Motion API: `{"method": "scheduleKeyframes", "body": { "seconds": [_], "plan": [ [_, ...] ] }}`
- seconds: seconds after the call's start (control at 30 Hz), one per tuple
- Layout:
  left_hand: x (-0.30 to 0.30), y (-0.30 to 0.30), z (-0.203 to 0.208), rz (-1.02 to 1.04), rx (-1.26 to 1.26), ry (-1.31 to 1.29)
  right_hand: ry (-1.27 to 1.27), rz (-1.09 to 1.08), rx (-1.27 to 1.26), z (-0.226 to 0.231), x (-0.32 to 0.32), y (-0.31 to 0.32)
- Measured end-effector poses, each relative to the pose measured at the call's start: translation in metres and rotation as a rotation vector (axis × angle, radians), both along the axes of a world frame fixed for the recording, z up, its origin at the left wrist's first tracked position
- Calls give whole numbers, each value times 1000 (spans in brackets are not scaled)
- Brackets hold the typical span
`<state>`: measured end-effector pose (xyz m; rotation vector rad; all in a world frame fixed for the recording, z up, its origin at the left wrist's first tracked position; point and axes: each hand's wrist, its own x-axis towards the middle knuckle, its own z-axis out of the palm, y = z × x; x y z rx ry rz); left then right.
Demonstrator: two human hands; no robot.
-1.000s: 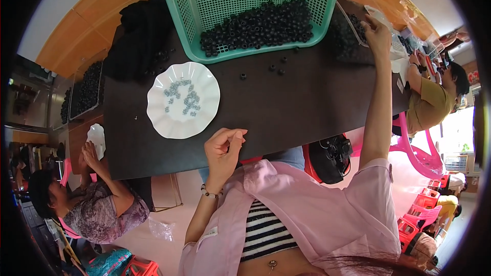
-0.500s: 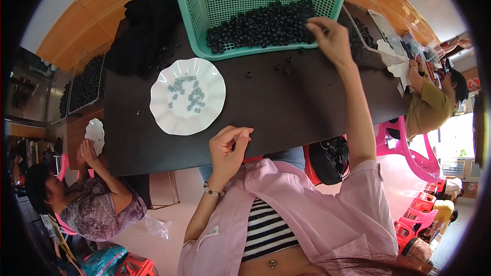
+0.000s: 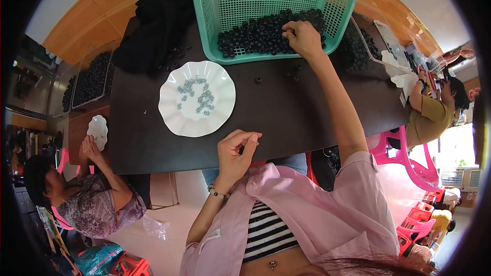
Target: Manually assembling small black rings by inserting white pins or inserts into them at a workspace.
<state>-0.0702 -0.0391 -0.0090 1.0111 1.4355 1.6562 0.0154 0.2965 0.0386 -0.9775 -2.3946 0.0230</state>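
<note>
A green plastic basket [image 3: 207, 46] stands at the far side of the dark table with a heap of small black ring-like pieces [image 3: 255, 33] in it. My right hand [image 3: 305, 39] is over the right part of the heap, fingers bent and closed at the pieces; what is between the fingertips is too small to tell. My left hand [image 3: 236, 152] hangs near the table's front edge, thumb and fingers pinched together, their content hidden. Left of it lies a white wavy-rimmed plate [image 3: 176, 122] bearing several small clear bluish pieces [image 3: 204, 99].
A few loose black pieces [image 3: 258, 79] lie on the dark table [image 3: 286, 117]. Black cloth [image 3: 151, 36] is bunched at the far left. Clear boxes of black pieces [image 3: 94, 79] stand on the left. People work at both sides; a pink chair [image 3: 404, 158] is at right.
My right hand has moved left and deeper over the heap in the basket. The view has shifted slightly, so table, plate and basket appear further right. My left hand keeps its pinch.
</note>
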Motion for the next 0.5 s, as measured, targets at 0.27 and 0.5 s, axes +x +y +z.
{"method": "scheduleKeyframes", "body": {
  "seconds": [0.27, 0.5],
  "plan": [
    [-1, 1, 0, -18, 1, -61, 272, 90, -454, 15, 11, -24],
    [-6, 3, 13, -37, -65, -284, 651, 400, -963, 25, 37, -115]
  ]
}}
